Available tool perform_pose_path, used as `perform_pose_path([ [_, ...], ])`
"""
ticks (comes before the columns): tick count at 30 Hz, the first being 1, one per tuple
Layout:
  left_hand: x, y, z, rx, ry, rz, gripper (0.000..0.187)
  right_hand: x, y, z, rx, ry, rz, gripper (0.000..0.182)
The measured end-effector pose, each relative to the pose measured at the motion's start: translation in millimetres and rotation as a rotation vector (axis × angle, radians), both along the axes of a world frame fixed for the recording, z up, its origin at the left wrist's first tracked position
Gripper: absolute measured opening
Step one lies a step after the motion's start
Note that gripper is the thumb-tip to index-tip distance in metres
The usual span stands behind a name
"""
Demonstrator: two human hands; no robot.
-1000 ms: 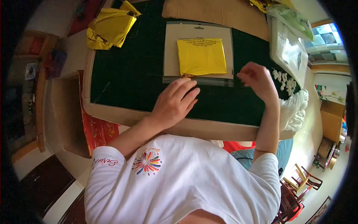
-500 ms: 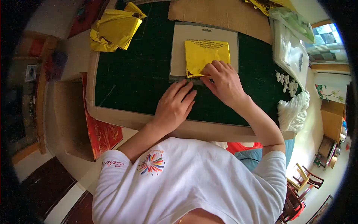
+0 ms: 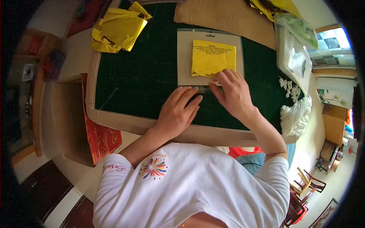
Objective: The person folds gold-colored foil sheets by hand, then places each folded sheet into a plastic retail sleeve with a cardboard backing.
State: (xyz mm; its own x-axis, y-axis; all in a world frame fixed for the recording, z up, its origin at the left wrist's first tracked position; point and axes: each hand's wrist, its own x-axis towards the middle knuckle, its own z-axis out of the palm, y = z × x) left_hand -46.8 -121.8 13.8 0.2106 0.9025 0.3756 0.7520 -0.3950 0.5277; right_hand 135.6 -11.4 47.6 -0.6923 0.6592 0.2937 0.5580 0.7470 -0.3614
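Note:
A yellow foil packet (image 3: 213, 59) with dark print lies over a light grey hanging card (image 3: 185, 57). Clear plastic shows along the card's margins, with a shiny strip of the plastic bag (image 3: 205, 89) below its lower edge. My left hand (image 3: 179, 110) rests palm down on the green surface, fingers spread, fingertips at that strip. At the lower right corner of the card is my right hand (image 3: 234, 93), fingers curled and thumb close to the forefinger at the bag's edge. The pinch itself is partly hidden, and the packet lies just beyond it.
Crumpled yellow foil packets (image 3: 119, 28) lie at the table's far left. Brown cardboard (image 3: 228, 15) covers the back. Clear plastic bags (image 3: 291, 57) and a bundle of white strings (image 3: 296, 117) lie along the right side. An open cardboard box (image 3: 100, 133) stands below the left edge.
The yellow packet sits farther up on the card, away from its lower edge. My right fingers have left the packet's corner and are nearer the bag's edge. The left hand has barely moved.

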Motion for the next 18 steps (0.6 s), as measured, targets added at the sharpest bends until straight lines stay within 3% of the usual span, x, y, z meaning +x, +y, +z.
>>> perform_pose_path([
  [6,-8.8,-3.3,5.0,0.001,0.123,-0.032,0.027,47.4,18.9,-5.6,-0.134,0.089,-0.243,0.017],
  [9,-10.6,-6.4,7.4,-0.011,0.161,-0.053,0.028,68.6,23.0,-11.0,-0.427,0.169,-0.456,0.019],
  [13,0.6,-7.4,6.7,-0.048,0.094,-0.107,0.031,68.3,43.6,-1.6,-0.308,0.163,-0.390,0.021],
  [18,10.1,-10.5,1.9,-0.124,0.205,-0.167,0.043,12.1,104.9,-2.6,0.009,0.091,-0.059,0.022],
])
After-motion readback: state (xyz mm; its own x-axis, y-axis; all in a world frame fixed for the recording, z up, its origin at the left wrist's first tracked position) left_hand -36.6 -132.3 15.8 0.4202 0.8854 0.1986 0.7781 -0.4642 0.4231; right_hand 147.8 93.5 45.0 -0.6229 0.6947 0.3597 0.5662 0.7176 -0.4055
